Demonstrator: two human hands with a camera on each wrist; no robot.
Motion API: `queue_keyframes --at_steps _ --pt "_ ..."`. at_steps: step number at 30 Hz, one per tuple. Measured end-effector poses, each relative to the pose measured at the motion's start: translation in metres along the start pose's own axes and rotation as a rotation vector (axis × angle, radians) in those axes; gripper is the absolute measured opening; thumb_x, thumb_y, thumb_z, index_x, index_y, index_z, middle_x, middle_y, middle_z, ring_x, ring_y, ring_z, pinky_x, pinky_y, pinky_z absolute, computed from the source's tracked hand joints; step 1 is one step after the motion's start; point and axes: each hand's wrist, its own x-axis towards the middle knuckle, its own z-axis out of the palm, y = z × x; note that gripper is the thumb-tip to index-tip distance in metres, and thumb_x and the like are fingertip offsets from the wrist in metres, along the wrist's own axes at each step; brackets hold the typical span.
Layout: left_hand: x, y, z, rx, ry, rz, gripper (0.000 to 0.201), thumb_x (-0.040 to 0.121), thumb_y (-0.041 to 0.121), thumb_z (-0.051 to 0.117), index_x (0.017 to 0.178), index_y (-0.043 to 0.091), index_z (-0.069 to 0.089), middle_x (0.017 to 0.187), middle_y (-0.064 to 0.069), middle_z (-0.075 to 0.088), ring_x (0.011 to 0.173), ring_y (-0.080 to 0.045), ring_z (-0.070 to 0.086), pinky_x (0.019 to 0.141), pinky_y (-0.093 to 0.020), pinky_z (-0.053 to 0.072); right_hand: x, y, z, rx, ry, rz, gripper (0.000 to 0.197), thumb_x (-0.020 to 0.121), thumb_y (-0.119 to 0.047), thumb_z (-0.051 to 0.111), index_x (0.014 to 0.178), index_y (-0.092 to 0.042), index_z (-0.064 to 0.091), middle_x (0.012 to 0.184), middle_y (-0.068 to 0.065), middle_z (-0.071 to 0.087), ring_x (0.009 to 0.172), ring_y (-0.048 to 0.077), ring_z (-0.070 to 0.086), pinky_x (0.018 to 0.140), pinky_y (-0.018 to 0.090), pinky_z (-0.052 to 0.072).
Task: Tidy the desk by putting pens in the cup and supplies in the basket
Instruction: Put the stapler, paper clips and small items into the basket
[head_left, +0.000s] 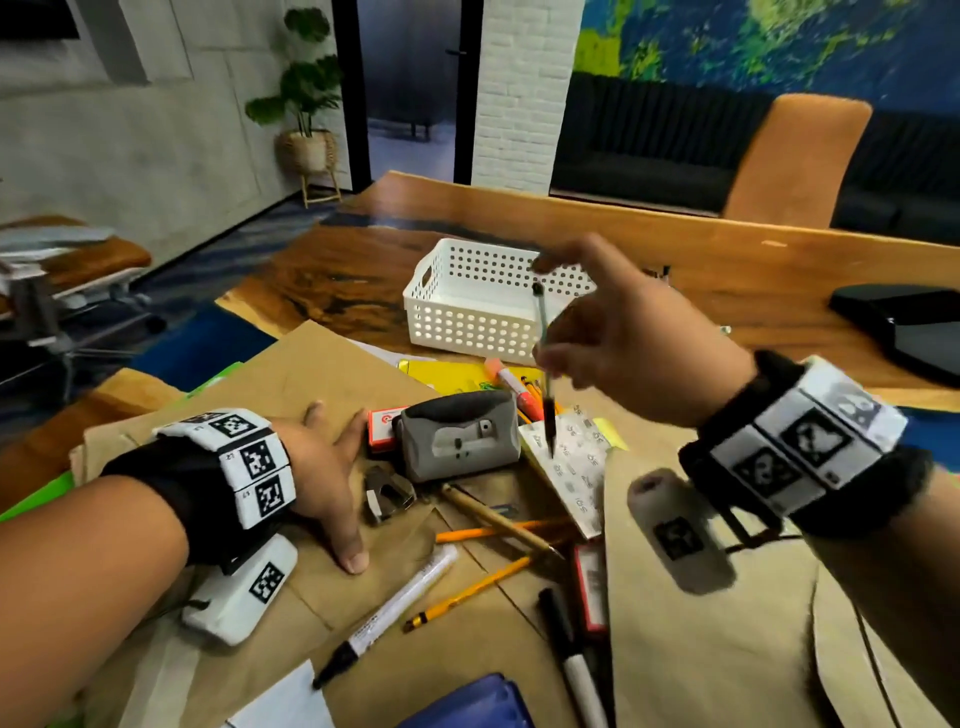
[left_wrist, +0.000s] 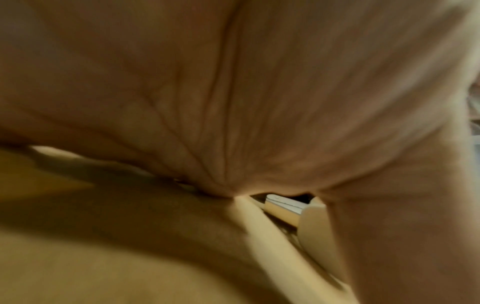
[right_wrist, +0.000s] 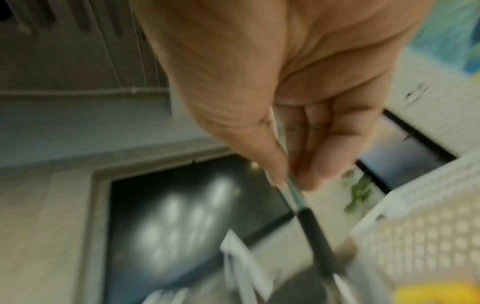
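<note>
My right hand (head_left: 639, 343) pinches a pen (head_left: 544, 364) between thumb and fingers, nearly upright at frame centre, just before the white basket (head_left: 467, 306). My left hand (head_left: 324, 467) lies spread flat on brown paper (head_left: 291, 374) at lower left. Markers and pencils litter the bench (head_left: 727, 260).

No legible text; only square coded markers on both wristbands (head_left: 257, 462).
</note>
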Motion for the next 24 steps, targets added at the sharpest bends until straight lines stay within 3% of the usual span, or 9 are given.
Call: queue_keyframes --at_steps 2,5,9,13,16,18,19,21,24 --pt "0.001 0.0 0.0 -0.014 -0.012 0.01 0.186 0.001 0.089 0.072 0.138 0.044 -0.045 0.153 -0.017 -0.046 0.154 -0.041 0.001 0.123 -0.054 0.018 0.015 0.03 -0.031 0.221 0.318 0.088 0.049 0.084 -0.004 0.076 0.113 -0.026 0.044 0.086 0.011 0.073 0.065 0.028 0.07 0.055 0.042 0.058" --pt "0.0 0.0 -0.001 -0.008 -0.011 0.007 0.186 -0.001 0.089 0.071 0.137 0.044 -0.045 0.152 -0.019 -0.046 0.155 -0.04 -0.004 0.124 -0.053 0.014 0.035 0.09 -0.062 0.132 0.751 0.229 0.051 0.078 -0.015 0.077 0.106 -0.041 0.043 0.098 0.006 0.071 0.073 0.023 0.073 0.066 0.046 0.062" --pt "0.004 0.0 0.0 0.014 0.0 0.001 0.184 0.006 0.09 0.073 0.138 0.042 -0.045 0.154 -0.021 -0.044 0.154 -0.04 -0.008 0.124 -0.056 0.009 0.04 0.156 -0.073 0.043 0.867 0.532 0.036 0.084 -0.026 0.069 0.11 -0.038 0.047 0.094 -0.003 0.069 0.083 0.021 0.07 0.076 0.03 0.056" --pt "0.006 -0.001 0.001 0.013 -0.009 -0.011 0.181 0.014 0.09 0.076 0.139 0.04 -0.045 0.153 -0.022 -0.044 0.154 -0.039 -0.011 0.124 -0.057 0.007 0.032 0.197 -0.057 -0.067 0.678 0.66 0.021 0.078 -0.034 0.065 0.097 -0.03 0.057 0.093 -0.001 0.072 0.085 0.024 0.071 0.083 0.038 0.059" --pt "0.001 0.001 -0.002 0.014 -0.022 -0.016 0.179 0.019 0.088 0.078 0.14 0.039 -0.045 0.152 -0.022 -0.045 0.154 -0.041 -0.011 0.124 -0.057 0.009 0.032 0.192 -0.049 -0.254 0.604 0.657 0.027 0.085 -0.028 0.067 0.111 -0.026 0.063 0.127 0.006 0.057 0.101 0.024 0.06 0.092 0.03 0.048" --pt "0.0 0.001 -0.003 0.004 -0.034 -0.017 0.178 0.02 0.085 0.079 0.14 0.039 -0.045 0.151 -0.022 -0.047 0.153 -0.043 -0.01 0.124 -0.056 0.013 0.03 0.162 -0.042 -0.312 0.632 0.482 0.032 0.084 -0.025 0.069 0.115 -0.023 0.059 0.122 0.005 0.051 0.103 0.024 0.056 0.093 0.033 0.047" --pt "-0.001 0.002 -0.003 -0.002 -0.041 -0.017 0.179 0.019 0.084 0.08 0.139 0.039 -0.045 0.15 -0.022 -0.048 0.153 -0.043 -0.011 0.124 -0.056 0.014 0.029 0.143 -0.036 -0.323 0.583 0.35 0.025 0.084 -0.023 0.071 0.107 -0.02 0.061 0.11 0.002 0.055 0.096 0.024 0.058 0.085 0.032 0.048" --pt "0.0 0.002 -0.004 0.004 -0.04 -0.018 0.18 0.017 0.084 0.08 0.138 0.04 -0.046 0.15 -0.021 -0.048 0.153 -0.044 -0.011 0.124 -0.057 0.013 0.02 0.103 -0.021 -0.398 0.22 0.121 0.013 0.084 -0.026 0.073 0.089 -0.019 0.063 0.085 -0.005 0.061 0.081 0.023 0.063 0.067 0.028 0.045" --pt "-0.001 0.002 -0.004 0.003 -0.042 -0.02 0.179 0.018 0.084 0.08 0.137 0.041 -0.046 0.15 -0.02 -0.048 0.153 -0.044 -0.011 0.124 -0.057 0.012 -0.002 0.038 0.014 -0.423 -0.509 -0.04 0.012 0.085 -0.038 0.073 0.088 -0.027 0.07 0.083 -0.009 0.068 0.077 0.01 0.064 0.067 0.026 0.051"
